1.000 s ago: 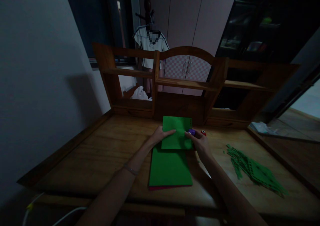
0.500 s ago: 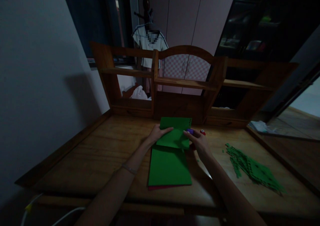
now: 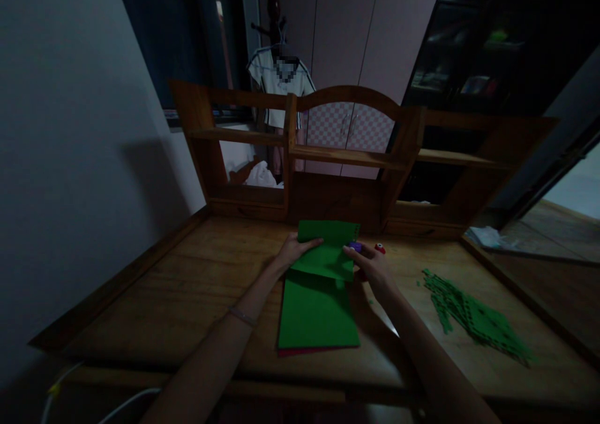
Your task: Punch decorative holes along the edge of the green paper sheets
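A green sheet of paper (image 3: 323, 258) is held up off the desk, with a few small punched holes at its upper right edge. My left hand (image 3: 294, 250) is closed on its left side, thumb on top. My right hand (image 3: 372, 266) is closed around a small purple hole punch (image 3: 355, 247) at the sheet's right edge; the fingers hide much of the punch. Below the raised sheet lies a stack of green paper (image 3: 319, 314), with a red sheet (image 3: 300, 352) peeking out at its bottom edge.
Punched green sheets and strips (image 3: 482, 318) lie in a pile at the right of the wooden desk (image 3: 187, 286). A small red item (image 3: 380, 248) sits just beyond my right hand. A wooden shelf unit (image 3: 347, 155) stands along the back, and a white wall (image 3: 94, 161) bounds the left.
The raised green sheet has shifted slightly left, and its punched edge now shows fewer holes above the punch. Both hands keep nearly the same place and grip.
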`<state>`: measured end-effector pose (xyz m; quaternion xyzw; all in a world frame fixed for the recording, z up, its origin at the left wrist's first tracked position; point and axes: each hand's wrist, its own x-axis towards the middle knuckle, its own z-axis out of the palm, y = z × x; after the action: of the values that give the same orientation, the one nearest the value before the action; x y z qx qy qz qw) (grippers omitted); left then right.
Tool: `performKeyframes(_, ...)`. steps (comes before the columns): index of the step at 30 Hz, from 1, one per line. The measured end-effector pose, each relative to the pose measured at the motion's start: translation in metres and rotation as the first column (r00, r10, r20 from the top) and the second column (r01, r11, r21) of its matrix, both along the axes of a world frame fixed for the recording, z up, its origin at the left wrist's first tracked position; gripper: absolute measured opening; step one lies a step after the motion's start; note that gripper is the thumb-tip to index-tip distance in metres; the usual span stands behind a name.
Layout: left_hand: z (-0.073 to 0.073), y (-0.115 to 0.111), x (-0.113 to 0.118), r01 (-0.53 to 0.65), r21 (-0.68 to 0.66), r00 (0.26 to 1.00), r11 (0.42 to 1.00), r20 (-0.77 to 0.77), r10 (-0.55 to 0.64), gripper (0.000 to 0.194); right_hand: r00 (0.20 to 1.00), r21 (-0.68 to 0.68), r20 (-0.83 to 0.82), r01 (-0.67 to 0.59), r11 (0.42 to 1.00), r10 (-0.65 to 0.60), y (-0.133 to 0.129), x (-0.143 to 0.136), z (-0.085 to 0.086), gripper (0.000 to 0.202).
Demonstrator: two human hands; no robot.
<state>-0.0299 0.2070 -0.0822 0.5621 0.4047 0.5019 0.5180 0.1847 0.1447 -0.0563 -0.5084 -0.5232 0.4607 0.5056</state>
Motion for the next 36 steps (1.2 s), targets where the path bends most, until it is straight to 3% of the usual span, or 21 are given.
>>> performKeyframes(18, -0.001, 0.0, -0.001, 0.02, 0.007, 1.0, 1.0, -0.016, -0.02, 0.048, 1.0, 0.031, 0.026, 0.017, 0.999, -0.017, 0.0, -0.001, 0.004, 0.043)
performKeyframes(36, -0.003, -0.002, 0.003, 0.067, -0.016, 0.997, 0.998, 0.05, -0.066, 0.05, 0.997, 0.043, 0.018, 0.068, 0.997, -0.069, 0.008, 0.005, -0.007, 0.044)
